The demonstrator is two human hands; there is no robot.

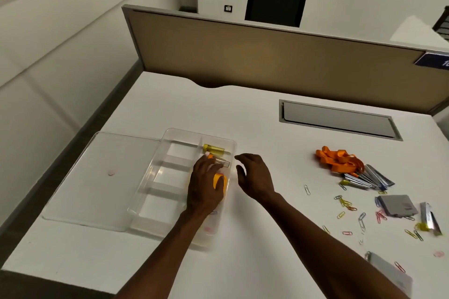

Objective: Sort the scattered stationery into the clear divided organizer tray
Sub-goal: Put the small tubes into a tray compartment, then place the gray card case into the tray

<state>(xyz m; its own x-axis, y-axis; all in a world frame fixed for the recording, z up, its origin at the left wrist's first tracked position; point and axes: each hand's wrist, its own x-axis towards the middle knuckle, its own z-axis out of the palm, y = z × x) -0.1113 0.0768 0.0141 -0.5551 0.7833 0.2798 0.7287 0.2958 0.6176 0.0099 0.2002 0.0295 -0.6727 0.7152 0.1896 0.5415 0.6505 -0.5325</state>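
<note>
The clear divided organizer tray (155,177) lies on the white desk, left of centre. A yellow highlighter (213,148) lies in its long right compartment. My left hand (206,184) is inside that compartment, fingers laid over an orange highlighter (218,181) and a clear-capped one (224,162). Just right of the tray's rim my right hand (255,177) hovers with loosely curled fingers, holding nothing. An orange lanyard (340,159), silver staple strips (371,178) and several coloured paper clips (347,205) are scattered at the right.
The tray's clear lid (97,177) lies flat to its left. A grey pad (398,205) and another staple strip (428,219) sit at the far right. A grey cable hatch (340,119) is set in the desk. A tan partition (267,56) closes the back.
</note>
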